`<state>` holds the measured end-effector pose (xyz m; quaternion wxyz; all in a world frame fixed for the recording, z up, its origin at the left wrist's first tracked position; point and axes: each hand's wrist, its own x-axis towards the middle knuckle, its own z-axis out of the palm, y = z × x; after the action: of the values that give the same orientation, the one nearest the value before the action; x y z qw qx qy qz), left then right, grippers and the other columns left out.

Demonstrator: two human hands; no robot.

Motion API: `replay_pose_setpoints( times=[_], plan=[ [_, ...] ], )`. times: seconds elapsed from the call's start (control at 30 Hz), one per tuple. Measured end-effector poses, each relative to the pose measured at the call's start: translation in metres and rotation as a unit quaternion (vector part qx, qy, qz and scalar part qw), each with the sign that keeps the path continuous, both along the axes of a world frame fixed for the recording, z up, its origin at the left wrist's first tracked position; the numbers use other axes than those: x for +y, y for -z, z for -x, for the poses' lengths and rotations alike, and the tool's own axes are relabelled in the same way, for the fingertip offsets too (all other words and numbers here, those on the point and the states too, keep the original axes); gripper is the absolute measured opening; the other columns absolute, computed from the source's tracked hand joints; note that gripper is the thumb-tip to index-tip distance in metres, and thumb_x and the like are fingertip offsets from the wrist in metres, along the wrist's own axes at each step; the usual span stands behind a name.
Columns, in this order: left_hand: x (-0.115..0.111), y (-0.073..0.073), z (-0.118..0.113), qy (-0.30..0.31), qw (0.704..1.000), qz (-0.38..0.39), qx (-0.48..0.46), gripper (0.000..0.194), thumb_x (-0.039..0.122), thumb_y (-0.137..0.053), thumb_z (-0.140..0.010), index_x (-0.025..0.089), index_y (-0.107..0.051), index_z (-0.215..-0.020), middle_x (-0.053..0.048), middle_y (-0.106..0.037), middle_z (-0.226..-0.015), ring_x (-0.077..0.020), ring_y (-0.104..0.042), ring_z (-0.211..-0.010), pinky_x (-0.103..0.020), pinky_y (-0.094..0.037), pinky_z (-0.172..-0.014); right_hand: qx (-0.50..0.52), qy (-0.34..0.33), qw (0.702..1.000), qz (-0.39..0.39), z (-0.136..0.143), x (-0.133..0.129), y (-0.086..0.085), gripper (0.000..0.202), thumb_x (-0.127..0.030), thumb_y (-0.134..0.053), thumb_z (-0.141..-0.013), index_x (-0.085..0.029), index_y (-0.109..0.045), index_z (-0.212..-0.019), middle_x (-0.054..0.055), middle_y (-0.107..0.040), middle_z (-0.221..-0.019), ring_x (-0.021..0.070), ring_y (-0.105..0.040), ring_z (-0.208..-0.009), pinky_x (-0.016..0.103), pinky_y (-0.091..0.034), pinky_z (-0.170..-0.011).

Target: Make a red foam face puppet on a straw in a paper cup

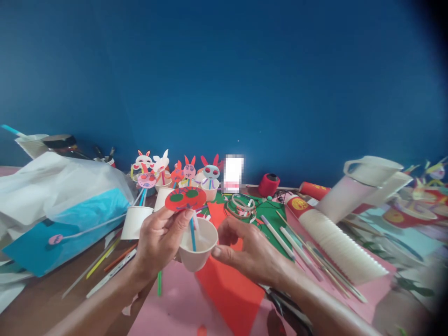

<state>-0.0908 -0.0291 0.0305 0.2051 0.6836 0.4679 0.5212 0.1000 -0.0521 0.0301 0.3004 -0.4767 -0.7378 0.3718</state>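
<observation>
A red paper face (185,199) with green eyes is pinched between the thumb and fingers of my left hand (163,233). Below the face, a blue strip (192,235) and a pale one reach down into a white paper cup (196,258). My left hand is against the cup's left side. At the cup's right rim is my right hand (245,247), its fingers curled and its thumb apart from them, with nothing visible between them. Whether the right fingertips touch the cup is hard to tell.
Several decorated cups with paper faces (212,173) stand behind. Stacked cups (341,245) and a white jug (353,191) are at the right. Plastic wrapping (63,186) lies left; red paper (233,289) lies beneath my hands.
</observation>
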Motion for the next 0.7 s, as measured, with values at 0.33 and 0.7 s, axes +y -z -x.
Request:
replay_pose_setpoints(
  times=[0.33, 0.7],
  plan=[
    [0.005, -0.001, 0.002, 0.066, 0.993, 0.060, -0.074, 0.024, 0.031, -0.056, -0.079, 0.018, -0.064, -0.097, -0.002, -0.071, -0.081, -0.0136, -0.063, -0.067, -0.020, -0.048, -0.060, 0.287, -0.095, 0.925, 0.231, 0.005, 0.008, 0.013, 0.018, -0.028, -0.059, -0.074, -0.015, -0.050, -0.066, 0.003, -0.063, -0.068, 0.0122, -0.059, -0.066, 0.024, -0.042, -0.063],
    [0.007, -0.012, 0.004, 0.108, 0.977, 0.156, -0.096, 0.023, 0.034, -0.058, -0.076, 0.016, -0.065, -0.089, -0.003, -0.070, -0.079, -0.0158, -0.063, -0.069, -0.022, -0.049, -0.060, 0.255, -0.129, 0.926, 0.247, -0.003, 0.016, 0.006, 0.010, -0.022, -0.055, -0.074, -0.015, -0.052, -0.067, 0.004, -0.067, -0.077, 0.0128, -0.059, -0.073, 0.025, -0.039, -0.068]
  ],
)
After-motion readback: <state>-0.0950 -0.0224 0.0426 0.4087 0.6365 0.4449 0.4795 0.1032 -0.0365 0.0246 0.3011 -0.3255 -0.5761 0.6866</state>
